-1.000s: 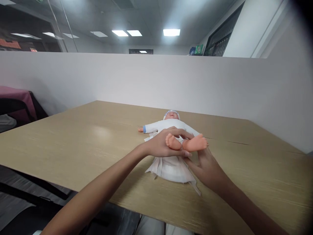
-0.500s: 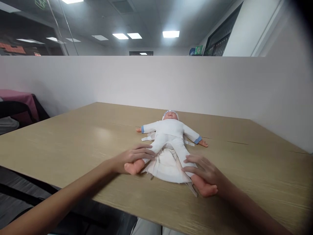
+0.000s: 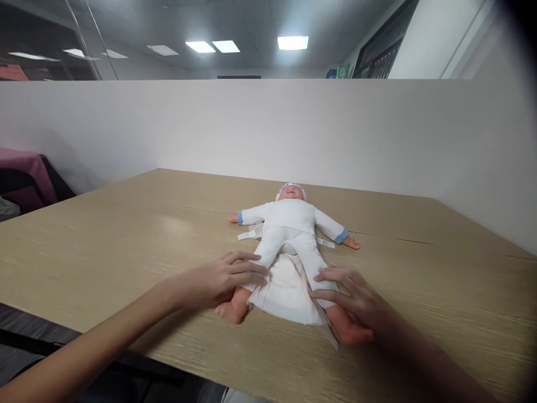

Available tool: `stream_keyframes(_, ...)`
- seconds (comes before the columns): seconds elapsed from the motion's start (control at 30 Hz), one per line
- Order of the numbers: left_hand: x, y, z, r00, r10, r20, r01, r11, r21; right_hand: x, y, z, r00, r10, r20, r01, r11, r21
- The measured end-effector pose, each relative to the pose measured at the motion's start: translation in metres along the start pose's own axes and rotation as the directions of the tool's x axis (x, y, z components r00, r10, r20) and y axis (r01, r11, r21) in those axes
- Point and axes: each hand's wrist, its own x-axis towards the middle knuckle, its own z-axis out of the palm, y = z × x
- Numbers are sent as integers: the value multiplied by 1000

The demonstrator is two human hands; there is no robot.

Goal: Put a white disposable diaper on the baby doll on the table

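Note:
A baby doll (image 3: 290,215) in a white suit with blue cuffs and a white printed cap lies on its back, head away from me, arms spread. Beneath its hips is an unfolded white diaper (image 3: 285,296), its front flap lying between the legs toward me. A fastening tab (image 3: 247,235) sticks out beside the waist on each side. My left hand (image 3: 229,278) rests on the doll's leg at the left, fingers stretched and slightly apart. Across the other leg lies my right hand (image 3: 350,288), fingers extended; its thumb is hard to see.
The doll lies on a wide wood-coloured table (image 3: 126,240). A white partition wall (image 3: 251,129) rises behind the table and along its right side. At the far left is a chair (image 3: 25,179) with pink cloth on it.
The doll's foot at the left has turned, with its toes now pointing more toward me. Both hands remain on the legs. The view has tilted slightly downward.

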Motion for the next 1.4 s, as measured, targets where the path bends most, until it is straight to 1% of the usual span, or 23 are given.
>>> stream_keyframes(0.07, 2, 3, -3, 1000, -15, 12, 15, 1000, -16, 0, -1, -1, 999, 22, 29, -23, 999, 25)
stream_keyframes(0.13, 6, 10, -8, 998, -58, 20, 59, 997, -50, -1, 0, -2, 996, 62, 67, -67, 995, 71)
stream_keyframes(0.23, 16, 26, -13, 979, -202, 19, 203, 975, -88, -1, 4, -7, 986, 126, 110, -146, 968, 202)
stream_keyframes(0.3, 23, 38, -10, 957, -290, 15, 290, 956, -52, 3, 3, -14, 975, 179, 132, -211, 932, 294)
stream_keyframes(0.37, 29, 46, -2, 946, -326, 1, 325, 945, 37, 10, -6, -22, 954, 259, 149, -294, 901, 319)
stream_keyframes(0.43, 33, 50, 7, 944, -331, -21, 331, 936, 124, 16, -22, -26, 928, 337, 158, -368, 894, 257)
stream_keyframes(0.47, 34, 50, 11, 942, -333, -36, 334, 930, 154, 18, -32, -25, 922, 356, 150, -381, 902, 203)
stream_keyframes(0.57, 35, 46, 17, 939, -334, -84, 344, 923, 172, 21, -56, -11, 935, 343, 85, -345, 938, 10)
stream_keyframes(0.67, 35, 39, 15, 934, -327, -141, 342, 934, 101, 21, -65, 6, 945, 326, -27, -327, 938, -115)
stream_keyframes(0.7, 35, 37, 13, 930, -330, -162, 343, 938, 58, 23, -64, 9, 942, 332, -45, -335, 935, -117)
stream_keyframes(0.77, 38, 30, 7, 918, -339, -207, 336, 941, -51, 30, -59, 8, 926, 374, -54, -377, 924, -59)
stream_keyframes(0.87, 50, 16, -5, 878, -360, -315, 304, 929, -212, 51, -42, -4, 864, 497, -74, -484, 863, 141)
stream_keyframes(0.93, 64, 1, -12, 836, -389, -387, 296, 914, -278, 71, -26, -10, 817, 560, -137, -511, 814, 278)
stream_keyframes(0.97, 73, -9, -14, 811, -420, -407, 305, 897, -319, 81, -16, -11, 795, 582, -175, -509, 795, 330)
stream_keyframes(1.0, 83, -20, -17, 786, -464, -409, 316, 870, -379, 91, -5, -11, 761, 617, -200, -518, 764, 385)
stream_keyframes(1.03, 93, -31, -18, 759, -520, -392, 321, 823, -470, 101, 8, -8, 710, 676, -200, -545, 706, 453)
stream_keyframes(1.1, 113, -55, -17, 718, -632, -292, 306, 663, -684, 118, 33, 1, 568, 815, -119, -617, 516, 594)
stream_keyframes(1.13, 122, -66, -15, 709, -666, -234, 283, 572, -770, 124, 44, 6, 528, 846, -71, -634, 449, 630)
stream_keyframes(1.17, 129, -76, -12, 707, -681, -191, 264, 505, -822, 128, 54, 11, 503, 864, -24, -645, 393, 655)
stream_keyframes(1.2, 134, -84, -8, 709, -687, -159, 247, 453, -857, 130, 62, 16, 494, 869, 21, -651, 353, 672)
stream_keyframes(1.27, 137, -95, -1, 715, -687, -128, 231, 405, -885, 130, 71, 23, 493, 865, 96, -652, 294, 699)
stream_keyframes(1.33, 134, -97, 5, 724, -682, -102, 222, 371, -902, 124, 70, 26, 499, 854, 147, -641, 249, 726)
stream_keyframes(1.4, 126, -93, 8, 739, -668, -83, 219, 356, -909, 114, 63, 26, 503, 842, 192, -620, 197, 760)
